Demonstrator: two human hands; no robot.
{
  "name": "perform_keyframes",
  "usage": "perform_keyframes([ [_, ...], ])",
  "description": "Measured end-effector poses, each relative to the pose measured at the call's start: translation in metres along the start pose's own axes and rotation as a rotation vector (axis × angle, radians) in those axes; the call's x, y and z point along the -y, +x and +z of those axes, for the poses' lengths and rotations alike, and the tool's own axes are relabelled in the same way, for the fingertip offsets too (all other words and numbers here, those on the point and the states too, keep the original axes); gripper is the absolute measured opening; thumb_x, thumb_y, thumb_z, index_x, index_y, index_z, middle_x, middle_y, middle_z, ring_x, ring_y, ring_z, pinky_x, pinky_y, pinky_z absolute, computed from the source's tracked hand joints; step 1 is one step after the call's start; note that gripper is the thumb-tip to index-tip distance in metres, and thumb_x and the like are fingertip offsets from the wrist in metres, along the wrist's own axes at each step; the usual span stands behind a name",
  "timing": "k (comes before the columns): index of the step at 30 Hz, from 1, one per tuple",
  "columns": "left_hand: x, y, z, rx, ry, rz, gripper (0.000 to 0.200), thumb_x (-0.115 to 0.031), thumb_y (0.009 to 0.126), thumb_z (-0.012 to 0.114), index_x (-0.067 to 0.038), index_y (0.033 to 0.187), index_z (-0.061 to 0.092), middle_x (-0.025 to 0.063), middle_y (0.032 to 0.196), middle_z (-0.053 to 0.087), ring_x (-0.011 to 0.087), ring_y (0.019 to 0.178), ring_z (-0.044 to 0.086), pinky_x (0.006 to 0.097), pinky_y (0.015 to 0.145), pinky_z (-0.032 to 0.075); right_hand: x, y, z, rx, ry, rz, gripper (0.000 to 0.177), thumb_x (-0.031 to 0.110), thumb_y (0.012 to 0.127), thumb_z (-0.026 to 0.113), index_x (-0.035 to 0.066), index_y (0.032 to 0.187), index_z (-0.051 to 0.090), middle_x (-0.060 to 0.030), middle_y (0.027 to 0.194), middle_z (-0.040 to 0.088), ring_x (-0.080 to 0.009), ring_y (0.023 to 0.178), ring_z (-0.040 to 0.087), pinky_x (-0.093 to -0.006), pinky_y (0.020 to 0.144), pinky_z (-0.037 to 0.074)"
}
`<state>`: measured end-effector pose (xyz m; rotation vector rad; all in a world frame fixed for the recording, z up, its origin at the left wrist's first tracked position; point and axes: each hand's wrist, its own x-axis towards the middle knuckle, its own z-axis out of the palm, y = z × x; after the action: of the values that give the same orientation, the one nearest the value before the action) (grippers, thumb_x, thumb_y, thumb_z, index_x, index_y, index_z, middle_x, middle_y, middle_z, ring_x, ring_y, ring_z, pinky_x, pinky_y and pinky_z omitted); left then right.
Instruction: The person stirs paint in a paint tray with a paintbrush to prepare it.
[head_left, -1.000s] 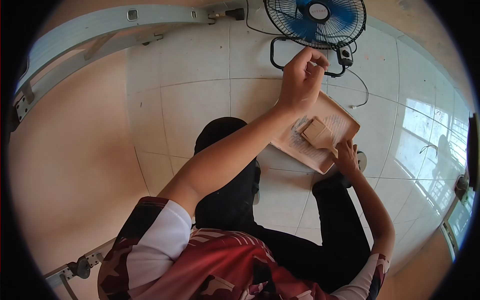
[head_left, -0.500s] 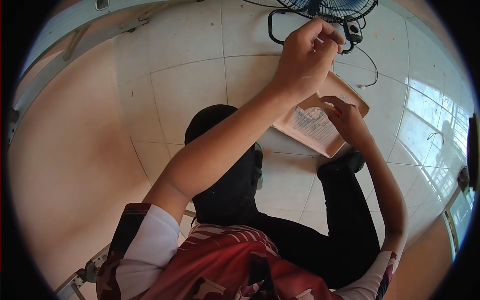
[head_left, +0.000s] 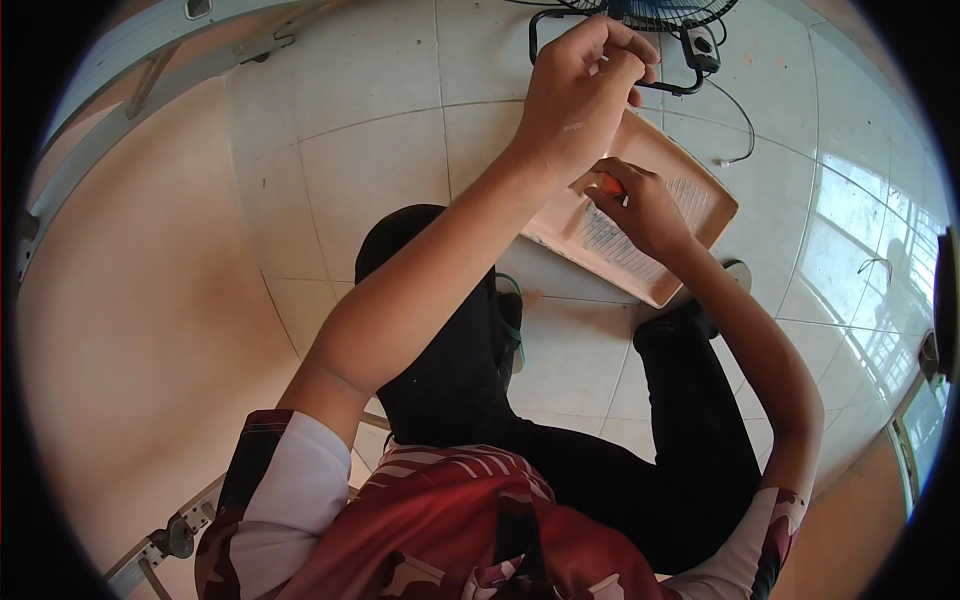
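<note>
Along the left side, a grey metal frame [head_left: 130, 50] with straight rails and riveted joints stands against a smooth, peach-toned wall [head_left: 130, 290]. Right of it lies the floor [head_left: 375, 165], laid in glossy pale tiles with thin, dark joints. The left knee [head_left: 400, 250] is bent, in matt black cloth.

The left hand [head_left: 578, 95] is raised near the tray's far corner, its fingers loosely curled toward the thumb; whether it has hold of anything cannot be determined. Just below it, the right hand [head_left: 645, 210] pinches a small orange-and-beige object [head_left: 611, 185] between thumb and fingers; its full shape is concealed. This object is above the tray, toward its far-left edge.

The tray [head_left: 716, 205] is shallow, pinkish, with raised walls, rounded corners and a ribbed bed showing grey marks. Beyond its far corner, the fan [head_left: 665, 12] has a wire cage and bent black tubular stand. A thin dark cord [head_left: 750, 130] curves nearby, pale at its tip.
</note>
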<state>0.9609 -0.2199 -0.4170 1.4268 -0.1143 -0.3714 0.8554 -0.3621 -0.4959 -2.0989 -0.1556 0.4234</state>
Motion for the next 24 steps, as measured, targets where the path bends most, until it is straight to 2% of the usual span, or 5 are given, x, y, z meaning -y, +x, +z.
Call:
perform_keyframes([
  [2,-0.004,-0.001,0.003,-0.06,-0.039,0.045,0.013,-0.008,0.091,0.056,-0.002,0.093,0.066,0.0048,0.084,0.069,0.0116,0.073,0.061,0.0267,0.065,0.05,-0.008,0.002,-0.002,0.017,-0.028,-0.01,0.026,0.017,0.092,0.071,0.0,0.111,0.064,-0.0227,0.085,0.069,-0.0411,0.081,0.069,-0.0454,0.075,0.053],
  [8,-0.001,-0.002,-0.001,-0.08,-0.103,0.079,0.012,-0.01,0.092,0.058,-0.002,0.095,0.067,0.0049,0.086,0.069,0.0109,0.074,0.062,0.0261,0.065,0.05,-0.004,0.006,-0.005,0.073,-0.104,-0.044,0.026,0.021,0.093,0.071,0.002,0.108,0.061,-0.0222,0.083,0.069,-0.0428,0.08,0.069,-0.0482,0.073,0.053],
  [13,-0.014,-0.011,-0.009,-0.053,0.012,0.02,0.014,-0.012,0.099,0.057,-0.005,0.104,0.068,0.0046,0.094,0.07,0.0089,0.079,0.063,0.0243,0.068,0.047,-0.001,0.002,-0.001,0.101,-0.099,-0.072,0.028,0.02,0.093,0.071,0.002,0.111,0.062,-0.023,0.083,0.069,-0.044,0.08,0.069,-0.0488,0.073,0.053],
  [19,-0.014,-0.008,-0.026,-0.126,0.04,-0.013,0.014,-0.015,0.098,0.061,-0.005,0.105,0.068,0.0037,0.094,0.07,0.0093,0.08,0.063,0.0248,0.07,0.048,-0.011,0.001,0.0,0.182,-0.064,-0.067,0.03,0.019,0.092,0.072,0.001,0.113,0.062,-0.0236,0.084,0.069,-0.044,0.081,0.069,-0.0486,0.074,0.053],
  [24,-0.018,-0.01,-0.026,-0.106,0.004,-0.064,0.014,-0.016,0.098,0.061,-0.006,0.105,0.068,0.0034,0.094,0.069,0.0103,0.081,0.063,0.0242,0.071,0.047,-0.009,0.011,-0.014,0.177,-0.039,-0.086,0.026,0.013,0.088,0.068,0.001,0.11,0.065,-0.0248,0.084,0.068,-0.0441,0.08,0.068,-0.0477,0.075,0.054],
])
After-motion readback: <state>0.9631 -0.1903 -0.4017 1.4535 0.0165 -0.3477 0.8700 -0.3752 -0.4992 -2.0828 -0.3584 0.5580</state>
